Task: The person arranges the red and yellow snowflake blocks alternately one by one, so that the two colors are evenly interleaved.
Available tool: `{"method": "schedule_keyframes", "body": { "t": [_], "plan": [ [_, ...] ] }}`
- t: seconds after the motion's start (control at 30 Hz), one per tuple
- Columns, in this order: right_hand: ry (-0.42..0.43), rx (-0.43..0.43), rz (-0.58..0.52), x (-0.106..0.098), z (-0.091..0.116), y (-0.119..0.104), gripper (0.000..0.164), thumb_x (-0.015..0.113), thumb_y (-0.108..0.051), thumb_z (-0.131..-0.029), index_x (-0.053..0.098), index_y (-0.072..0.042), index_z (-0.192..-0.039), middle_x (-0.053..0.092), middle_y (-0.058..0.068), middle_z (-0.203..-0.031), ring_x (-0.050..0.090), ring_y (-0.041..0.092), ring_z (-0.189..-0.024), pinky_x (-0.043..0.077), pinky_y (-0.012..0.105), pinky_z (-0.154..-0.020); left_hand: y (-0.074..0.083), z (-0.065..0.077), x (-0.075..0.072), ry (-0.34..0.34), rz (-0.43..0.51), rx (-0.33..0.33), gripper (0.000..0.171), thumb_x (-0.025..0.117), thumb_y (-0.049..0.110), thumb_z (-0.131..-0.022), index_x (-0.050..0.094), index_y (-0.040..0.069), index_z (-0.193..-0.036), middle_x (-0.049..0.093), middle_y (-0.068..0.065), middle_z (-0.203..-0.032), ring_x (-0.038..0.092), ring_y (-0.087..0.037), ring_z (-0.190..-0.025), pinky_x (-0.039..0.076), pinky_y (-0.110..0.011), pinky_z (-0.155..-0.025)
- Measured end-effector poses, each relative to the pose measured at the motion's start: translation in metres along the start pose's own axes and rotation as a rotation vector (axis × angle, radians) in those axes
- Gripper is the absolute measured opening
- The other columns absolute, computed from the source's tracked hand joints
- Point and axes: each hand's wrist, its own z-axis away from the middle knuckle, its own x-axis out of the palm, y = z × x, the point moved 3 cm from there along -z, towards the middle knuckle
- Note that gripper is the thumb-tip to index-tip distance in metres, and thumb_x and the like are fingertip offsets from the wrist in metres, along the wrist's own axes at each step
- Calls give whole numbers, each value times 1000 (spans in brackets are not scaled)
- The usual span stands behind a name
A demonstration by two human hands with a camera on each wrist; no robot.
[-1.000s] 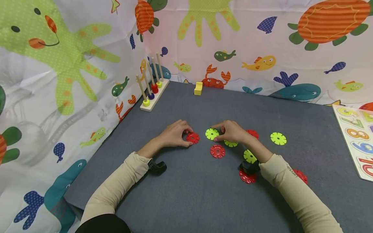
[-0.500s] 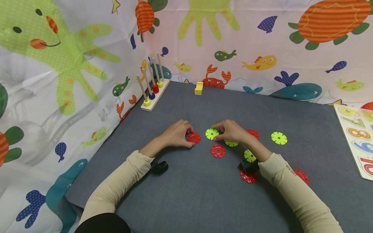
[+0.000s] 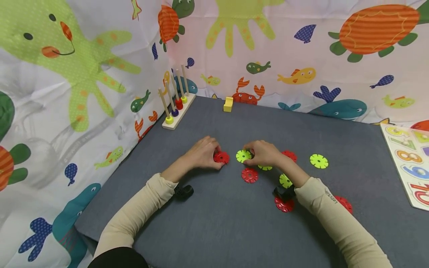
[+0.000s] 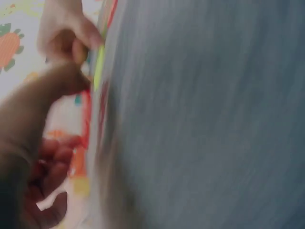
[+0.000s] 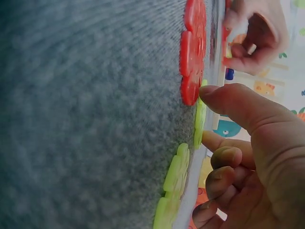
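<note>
My left hand (image 3: 202,152) pinches a notched red plastic disc (image 3: 221,157) by its edges, thumb on the near side, fingers on the far side. In the blurred left wrist view this red disc (image 4: 86,114) stands a little above the cloth, with a dark streak beneath. Opposite, my right hand (image 3: 265,153) has thumb and index finger at the edges of a yellow-green notched disc (image 3: 243,156). The right wrist view shows that yellow-green disc (image 5: 200,119) low over the cloth between the two fingertips, its other fingers curled. A gap separates the two discs.
Loose red discs (image 3: 250,175) and yellow-green discs (image 3: 319,161) lie around and under my right arm. A wooden peg stand (image 3: 179,113) with coloured rings is at back left, a yellow block (image 3: 228,104) at the back. A number board (image 3: 407,160) lies at right.
My left hand has raised the red disc slightly. My right hand stays at the yellow-green disc, its fingers drawn a little closer in. The head view has tipped up slightly.
</note>
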Motion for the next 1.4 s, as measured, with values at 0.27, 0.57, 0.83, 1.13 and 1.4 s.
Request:
{"method": "schedule_keyframes", "body": {
  "t": [0.27,0.57,0.83,1.13,1.4],
  "plan": [
    [22,-13,-8,2,-1,2,44,73,-30,-75,66,-9,-112,37,-2,-58,33,11,-53,19,25,-48,-66,-32,-16,37,153,-292,46,67,44,-71,66,4,-94,61,-8,-90,50,-22,-85,41,-34,-74],
    [42,-20,11,4,1,-3,43,73,-30,-75,65,-10,-112,38,-2,-60,33,11,-55,21,26,-49,-116,-54,-6,63,245,-466,52,64,45,-76,64,0,-101,63,-14,-101,53,-27,-94,41,-38,-86],
    [73,-38,0,-8,-15,-6,43,74,-29,-74,66,-7,-111,37,-3,-59,30,10,-53,19,24,-46,-124,-48,11,70,334,-492,49,72,39,-74,61,1,-103,59,-13,-100,52,-25,-91,41,-36,-84],
    [179,75,-40,-20,-79,-9,46,72,-33,-77,64,-4,-112,52,4,-72,43,15,-62,29,25,-50,-125,-42,13,125,487,-504,47,78,29,-72,64,2,-107,60,-11,-99,52,-21,-89,41,-33,-81],
    [245,231,-138,-5,-123,-5,50,69,-35,-78,62,-4,-117,62,10,-93,52,21,-79,42,33,-66,-125,-40,11,138,499,-496,42,78,27,-73,67,4,-107,56,-11,-94,48,-20,-85,37,-28,-74]
  ]
}}
